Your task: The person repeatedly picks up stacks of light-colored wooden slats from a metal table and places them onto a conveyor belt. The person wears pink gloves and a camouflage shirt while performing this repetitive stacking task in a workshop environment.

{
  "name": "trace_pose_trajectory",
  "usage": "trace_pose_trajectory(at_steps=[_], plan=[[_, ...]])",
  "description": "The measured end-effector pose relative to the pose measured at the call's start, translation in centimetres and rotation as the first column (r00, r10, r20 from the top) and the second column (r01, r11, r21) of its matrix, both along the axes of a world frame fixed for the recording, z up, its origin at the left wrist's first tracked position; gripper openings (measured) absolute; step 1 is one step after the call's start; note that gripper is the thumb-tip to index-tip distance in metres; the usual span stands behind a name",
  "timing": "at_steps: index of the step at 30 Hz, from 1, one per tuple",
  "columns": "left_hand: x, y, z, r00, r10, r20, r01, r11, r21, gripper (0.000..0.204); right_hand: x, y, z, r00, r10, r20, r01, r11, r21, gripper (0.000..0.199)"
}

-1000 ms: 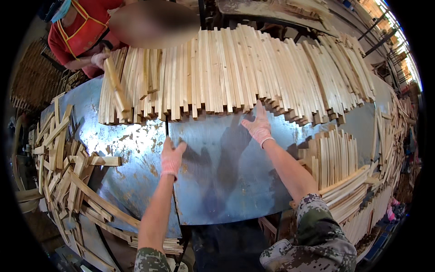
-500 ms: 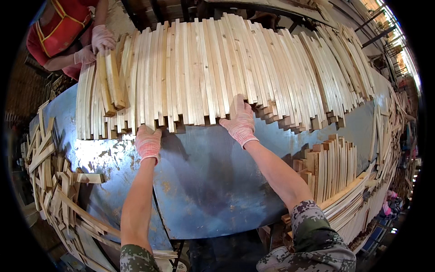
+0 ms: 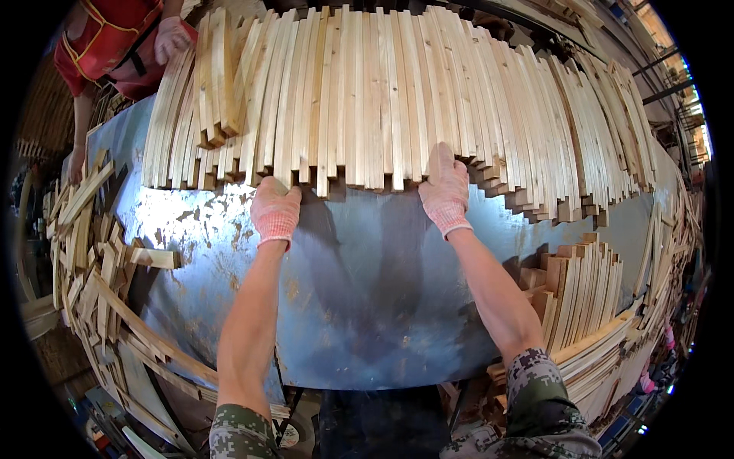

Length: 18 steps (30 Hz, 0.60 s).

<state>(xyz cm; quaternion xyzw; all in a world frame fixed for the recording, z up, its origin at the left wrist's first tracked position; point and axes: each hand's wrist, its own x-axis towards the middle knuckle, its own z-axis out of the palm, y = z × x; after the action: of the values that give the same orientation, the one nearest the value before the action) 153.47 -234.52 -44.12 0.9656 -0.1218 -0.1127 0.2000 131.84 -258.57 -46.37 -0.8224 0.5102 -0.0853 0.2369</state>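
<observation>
Two gloved hands are up at the near ends of the slats [image 3: 367, 92], a wide row of pale wooden strips lying side by side across the far half of the table [image 3: 367, 306]. Left hand [image 3: 275, 213] is curled, fingertips tucked under the slat ends; right hand [image 3: 446, 187] lies flat and spread on top of them. These strips look light, stiff and rough-sawn, likely to slide apart, so pressing many ends together seems safest. Loose offcuts [image 3: 92, 252] crowd the left edge, stacked strips [image 3: 585, 287] the right. A co-worker's glove [image 3: 170, 37] grips slats at the far left corner.
</observation>
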Motion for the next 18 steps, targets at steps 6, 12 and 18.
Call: trace_pose_trajectory(at_steps=[6, 12, 18], plan=[[-9.5, 11.2, -1.2, 1.000, -0.024, 0.005, 0.024, 0.998, -0.059, 0.032, -9.2, 10.9, 3.2, 1.000, 0.012, -0.007, -0.011, 0.997, 0.072, 0.089], [-24.6, 26.4, 1.5, 0.993, -0.002, -0.120, -0.014, 0.991, -0.137, 0.031, -25.0, 26.0, 4.1, 1.000, -0.021, -0.012, 0.023, 0.983, 0.184, 0.098], [-36.5, 40.6, 4.0, 0.950, -0.030, -0.312, 0.019, 0.999, -0.038, 0.042, -37.9, 38.5, 6.6, 0.983, 0.005, -0.182, 0.064, 0.927, 0.369, 0.100]])
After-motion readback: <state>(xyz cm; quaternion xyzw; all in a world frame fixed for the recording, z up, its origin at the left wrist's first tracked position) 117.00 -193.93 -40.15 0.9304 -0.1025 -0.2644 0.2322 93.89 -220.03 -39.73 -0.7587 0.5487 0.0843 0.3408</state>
